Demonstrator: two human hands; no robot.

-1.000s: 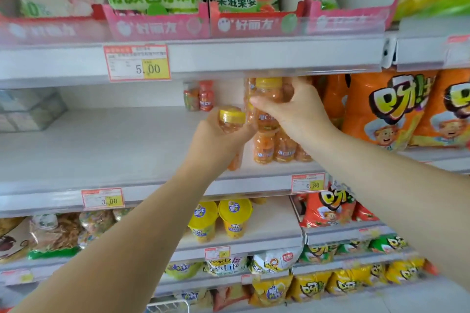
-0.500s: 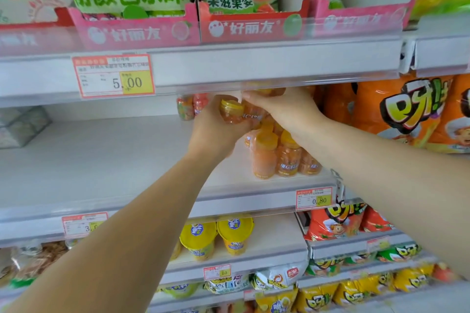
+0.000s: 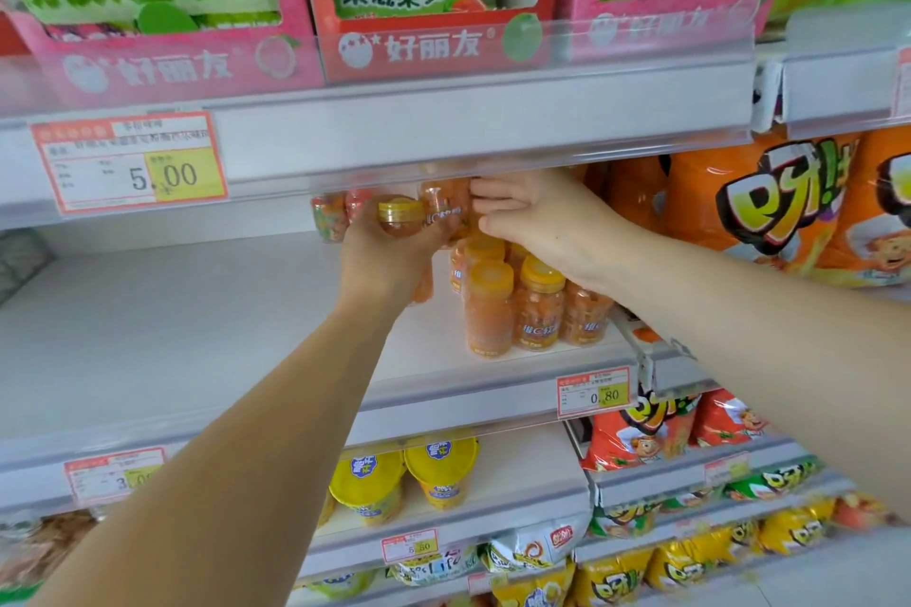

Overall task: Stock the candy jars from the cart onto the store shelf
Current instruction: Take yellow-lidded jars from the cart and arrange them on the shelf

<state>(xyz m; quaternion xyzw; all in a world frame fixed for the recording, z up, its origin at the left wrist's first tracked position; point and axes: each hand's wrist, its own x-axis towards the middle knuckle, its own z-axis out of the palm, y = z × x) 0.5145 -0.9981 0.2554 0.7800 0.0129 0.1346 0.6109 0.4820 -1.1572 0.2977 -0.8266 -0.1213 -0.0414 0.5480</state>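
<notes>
My left hand (image 3: 389, 256) curls round a yellow-lidded candy jar (image 3: 400, 221), its lid tilted toward me. My right hand (image 3: 547, 224) pinches a second jar (image 3: 441, 207) just above the standing jars (image 3: 512, 311) on the shelf (image 3: 197, 335).

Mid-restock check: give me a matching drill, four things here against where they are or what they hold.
1. left hand
2. right hand
3. yellow cups
4. orange snack bags

A. right of the standing candy jars
B. grips a tilted jar, yellow lid toward the camera
C. one shelf below those jars
D. grips a labelled jar under the upper shelf

Pairs: 1-B, 2-D, 3-C, 4-A
</notes>
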